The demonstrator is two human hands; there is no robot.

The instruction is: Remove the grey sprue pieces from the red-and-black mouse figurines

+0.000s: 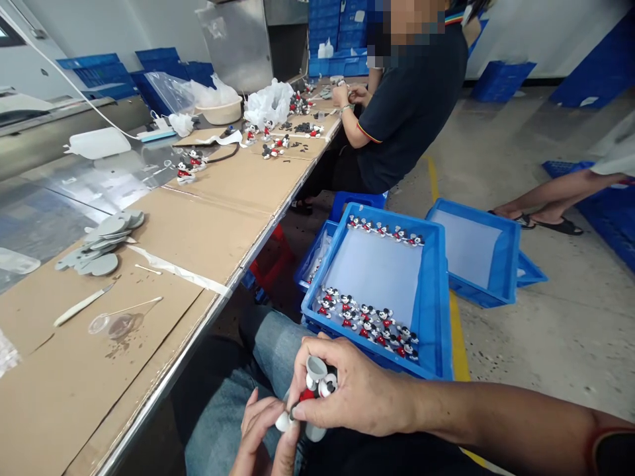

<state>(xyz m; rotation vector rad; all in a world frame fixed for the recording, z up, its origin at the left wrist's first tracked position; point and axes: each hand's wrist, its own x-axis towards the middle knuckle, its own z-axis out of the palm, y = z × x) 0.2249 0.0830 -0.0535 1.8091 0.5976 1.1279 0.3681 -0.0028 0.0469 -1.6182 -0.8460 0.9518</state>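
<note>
Over my lap, my right hand (364,390) is closed around a small mouse figurine (307,395) with black ears, a white face and red shorts. A grey cup-shaped part (316,367) shows at its upper end, by the index finger. My left hand (262,423) pinches a white part at the figurine's lower end, between thumb and fingertips. Fingers hide much of the toy. Just beyond my right hand, a blue crate (439,297) with a pale liner holds rows of similar figurines (367,324).
On the cardboard-covered table (218,218) lie grey discs (106,241), a white-handled knife (82,305), a cotton swab (149,270) and a small clear cup (99,323) by a wet patch. A co-worker (417,99) sits farther along. Another blue crate (510,258) stands right.
</note>
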